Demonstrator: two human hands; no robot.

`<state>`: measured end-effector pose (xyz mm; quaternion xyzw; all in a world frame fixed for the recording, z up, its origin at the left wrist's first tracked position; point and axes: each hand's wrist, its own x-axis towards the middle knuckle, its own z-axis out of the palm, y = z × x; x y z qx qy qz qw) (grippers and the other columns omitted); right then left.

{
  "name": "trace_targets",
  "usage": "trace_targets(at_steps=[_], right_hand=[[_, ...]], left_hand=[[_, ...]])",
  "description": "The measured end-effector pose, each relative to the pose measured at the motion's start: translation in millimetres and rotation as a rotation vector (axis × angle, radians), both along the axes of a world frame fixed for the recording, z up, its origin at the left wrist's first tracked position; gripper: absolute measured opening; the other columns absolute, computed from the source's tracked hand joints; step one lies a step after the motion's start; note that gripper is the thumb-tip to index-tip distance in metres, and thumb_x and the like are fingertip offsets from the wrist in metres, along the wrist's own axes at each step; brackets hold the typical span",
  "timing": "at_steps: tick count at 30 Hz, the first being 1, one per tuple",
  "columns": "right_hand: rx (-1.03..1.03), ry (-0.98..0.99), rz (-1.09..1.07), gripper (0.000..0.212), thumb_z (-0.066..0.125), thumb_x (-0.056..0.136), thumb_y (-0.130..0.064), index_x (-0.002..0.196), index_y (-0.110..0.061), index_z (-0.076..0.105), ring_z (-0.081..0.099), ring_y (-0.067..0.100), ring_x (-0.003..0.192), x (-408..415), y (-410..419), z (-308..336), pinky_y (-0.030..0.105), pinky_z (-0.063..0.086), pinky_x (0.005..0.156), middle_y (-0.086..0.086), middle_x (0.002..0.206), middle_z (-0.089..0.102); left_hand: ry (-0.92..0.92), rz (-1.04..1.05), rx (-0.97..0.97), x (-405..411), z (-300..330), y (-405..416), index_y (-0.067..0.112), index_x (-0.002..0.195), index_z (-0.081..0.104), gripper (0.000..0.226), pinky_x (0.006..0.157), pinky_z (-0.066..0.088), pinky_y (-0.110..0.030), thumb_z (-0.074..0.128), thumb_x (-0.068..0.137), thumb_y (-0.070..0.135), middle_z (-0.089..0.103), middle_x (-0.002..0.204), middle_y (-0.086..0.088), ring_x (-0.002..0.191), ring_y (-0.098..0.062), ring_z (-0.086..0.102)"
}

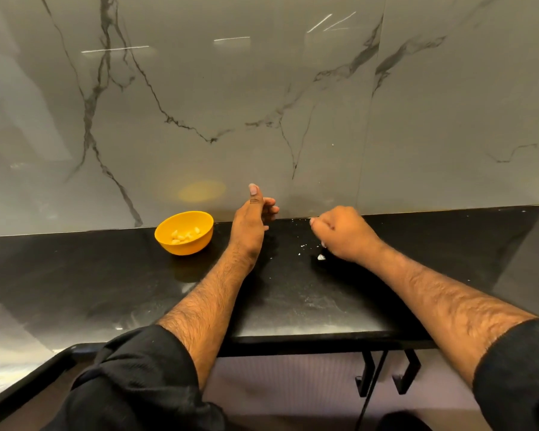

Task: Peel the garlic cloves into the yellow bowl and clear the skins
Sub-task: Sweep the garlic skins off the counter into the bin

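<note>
Right hand (344, 233) curled over skins (321, 257).

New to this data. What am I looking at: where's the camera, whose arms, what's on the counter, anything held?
One picture, from a wide-angle camera on a person's head, looking forward and down. No robot: the arms are the wearer's own. On the black countertop stands a yellow bowl with peeled garlic cloves inside. The left hand hangs open, thumb up, holding nothing. The right hand is curled over scattered white skin bits; whether its grip holds any is hidden.
</note>
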<state>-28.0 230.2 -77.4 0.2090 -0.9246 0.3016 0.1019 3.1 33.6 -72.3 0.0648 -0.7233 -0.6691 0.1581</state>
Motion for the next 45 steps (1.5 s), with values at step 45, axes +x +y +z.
trace_targets(at_steps=[45], right_hand=[[-1.314, -0.519, -1.270, 0.034, 0.062, 0.089, -0.039, 0.066, -0.014, 0.057, 0.050, 0.024, 0.047, 285, 375, -332, 0.035, 0.041, 0.048, 0.007, 0.060, 0.055]], left_hand=[[-0.521, -0.808, -0.239, 159, -268, 461, 0.025, 0.150, 0.059, 0.128, 0.126, 0.034, -0.049, 0.024, 0.062, 0.111, 0.061, 0.152, -0.002, 0.142, -0.024, 0.054]])
